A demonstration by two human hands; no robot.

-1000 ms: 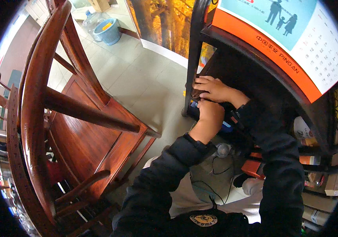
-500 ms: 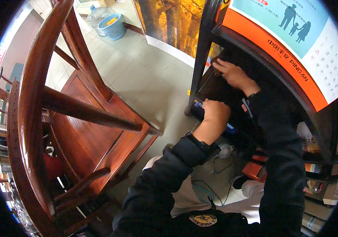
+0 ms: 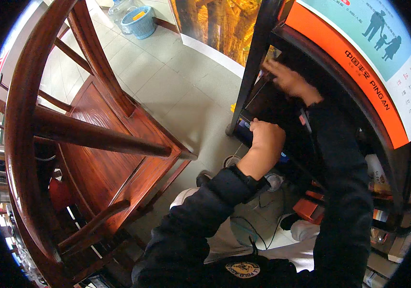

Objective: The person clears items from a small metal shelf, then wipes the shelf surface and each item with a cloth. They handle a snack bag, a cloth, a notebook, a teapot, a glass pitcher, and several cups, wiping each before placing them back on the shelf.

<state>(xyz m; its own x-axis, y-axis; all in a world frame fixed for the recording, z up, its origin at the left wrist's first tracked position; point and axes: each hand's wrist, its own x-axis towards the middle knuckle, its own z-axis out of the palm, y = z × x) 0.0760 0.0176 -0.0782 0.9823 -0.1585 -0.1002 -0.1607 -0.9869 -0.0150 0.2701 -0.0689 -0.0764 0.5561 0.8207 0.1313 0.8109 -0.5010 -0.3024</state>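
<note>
A shiny brown chair (image 3: 107,149) stands to the left of the dark table (image 3: 321,58), with a gap between them. A blue bucket (image 3: 140,26) sits on the floor, well off to the table's left, and a picture of golden trees (image 3: 215,29) is just left of the table's post. The dark board (image 3: 257,105) is inside the table, near that post. The person's left hand (image 3: 269,141) is at the table's near left corner, fingers curled down; one cannot tell if it grips anything. The right hand (image 3: 293,85) is farther in, under the table's top, with its fingers stretched out and blurry. To do this well, the left hand should be steady and the right hand gentle, so no knuckles bump the table's edge. A red box (image 3: 308,207) is low down by the table, and an orange calendar (image 3: 354,33) is on top of the table.
</note>
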